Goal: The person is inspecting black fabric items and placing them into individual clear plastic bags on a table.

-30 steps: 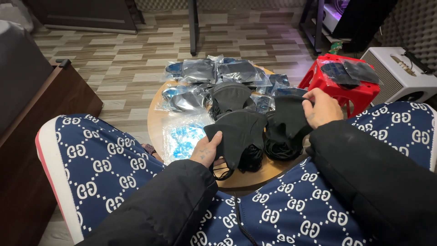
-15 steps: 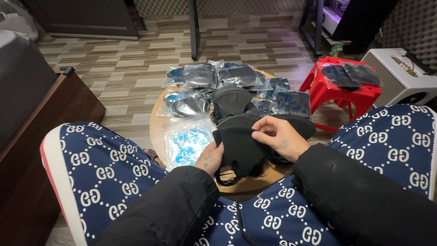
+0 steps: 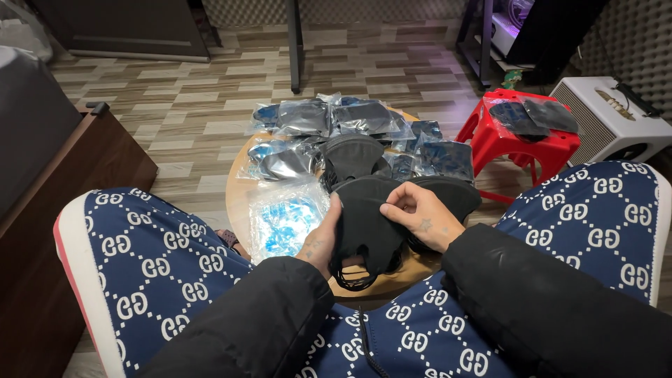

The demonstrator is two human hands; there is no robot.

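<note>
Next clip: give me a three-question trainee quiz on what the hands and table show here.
1. True or false: both hands hold the black mask.
2. Which stands right of the round table? A) red stool B) green bucket C) white chair
3. What colour are the masks in the clear packet beside the left hand?

Key: 1 true, the right hand pinches its top edge; 2 A, the red stool; 3 blue.

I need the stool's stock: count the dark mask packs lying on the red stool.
2. Both lie on top of the red stool: one pack toward its left, the other pack beside it on the right. More could be hidden beneath them.
</note>
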